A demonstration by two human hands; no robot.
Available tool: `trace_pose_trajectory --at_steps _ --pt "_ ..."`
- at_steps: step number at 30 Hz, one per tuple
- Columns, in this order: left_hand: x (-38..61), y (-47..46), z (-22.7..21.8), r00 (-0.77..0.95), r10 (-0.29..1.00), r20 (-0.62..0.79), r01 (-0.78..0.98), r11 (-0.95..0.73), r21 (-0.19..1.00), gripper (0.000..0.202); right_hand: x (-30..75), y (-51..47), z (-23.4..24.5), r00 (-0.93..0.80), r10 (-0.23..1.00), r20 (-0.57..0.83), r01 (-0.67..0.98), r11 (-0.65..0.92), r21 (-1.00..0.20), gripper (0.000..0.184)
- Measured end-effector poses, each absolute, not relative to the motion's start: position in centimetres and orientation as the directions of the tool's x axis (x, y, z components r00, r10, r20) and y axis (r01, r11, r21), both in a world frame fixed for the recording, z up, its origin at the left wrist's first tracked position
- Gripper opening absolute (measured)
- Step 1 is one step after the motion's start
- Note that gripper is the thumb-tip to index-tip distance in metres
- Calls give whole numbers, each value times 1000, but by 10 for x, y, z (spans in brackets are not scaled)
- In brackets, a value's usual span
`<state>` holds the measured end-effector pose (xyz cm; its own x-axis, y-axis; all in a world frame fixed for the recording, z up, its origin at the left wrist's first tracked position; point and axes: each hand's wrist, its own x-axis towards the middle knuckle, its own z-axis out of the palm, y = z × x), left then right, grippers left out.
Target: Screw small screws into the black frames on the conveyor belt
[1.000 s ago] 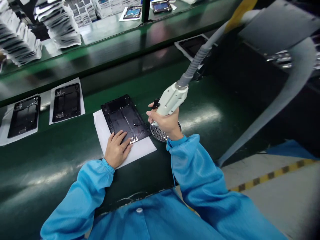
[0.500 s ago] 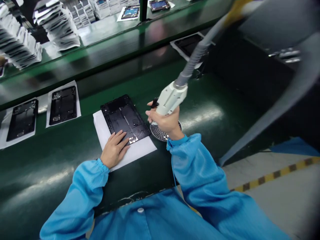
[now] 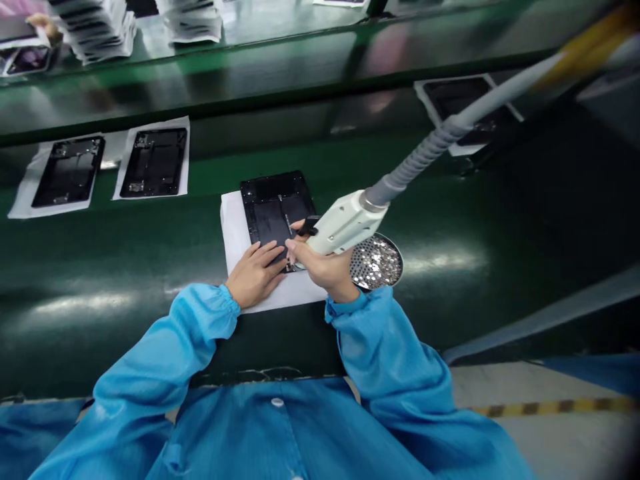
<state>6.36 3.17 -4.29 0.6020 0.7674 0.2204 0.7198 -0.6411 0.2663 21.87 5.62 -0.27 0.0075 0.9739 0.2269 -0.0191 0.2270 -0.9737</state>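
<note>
A black tablet frame [image 3: 274, 207] lies on a white sheet [image 3: 231, 230] on the green belt in front of me. My left hand [image 3: 255, 275] rests flat on the frame's near corner, fingers stretched out. My right hand [image 3: 320, 265] is closed around a white electric screwdriver [image 3: 345, 227] with a grey hose [image 3: 435, 143] running up to the right. The tool's tip sits over the frame's near right edge, hidden behind my fingers. A round metal dish of screws [image 3: 376, 261] stands just right of my right hand.
Two more black frames on white sheets [image 3: 154, 163] [image 3: 67, 172] lie at the left of the belt, another [image 3: 457, 100] at the far right. Stacks of sheets [image 3: 95, 27] stand on the raised shelf behind. The floor with a striped line [image 3: 550, 405] lies to the right.
My right hand has carried the screwdriver from the screw dish leftward to the frame's near right edge. The view has shifted, and the dish is now uncovered.
</note>
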Motion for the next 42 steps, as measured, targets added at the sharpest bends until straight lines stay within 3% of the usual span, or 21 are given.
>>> trace_pose_trajectory --at_steps 6,14,26,30,34,37,39,42 --pt "67 32 -44 606 773 189 718 -634 287 32 222 54 -8 -38 969 243 32 244 -969 21" --pt "68 31 -44 604 769 209 709 -638 300 34 222 49 -17 -65 944 323 108 328 -938 11" --pt "65 32 -43 600 765 234 715 -644 271 33 223 53 -12 -166 965 203 27 210 -977 22" --pt "62 26 -42 610 759 229 722 -651 235 33 224 54 -1 -117 976 183 -23 182 -983 21" --pt "58 1 -40 623 739 256 718 -670 189 32 239 51 13 28 966 256 -63 257 -964 23" --pt "49 -15 -33 601 744 291 704 -666 247 31 253 50 18 78 951 298 -75 304 -950 21" --pt "38 -17 -25 430 848 308 783 -521 341 34 258 50 19 91 949 302 -73 309 -948 20" --pt "23 -7 -10 -82 985 155 911 11 412 40 261 47 19 104 950 293 -48 299 -953 21"
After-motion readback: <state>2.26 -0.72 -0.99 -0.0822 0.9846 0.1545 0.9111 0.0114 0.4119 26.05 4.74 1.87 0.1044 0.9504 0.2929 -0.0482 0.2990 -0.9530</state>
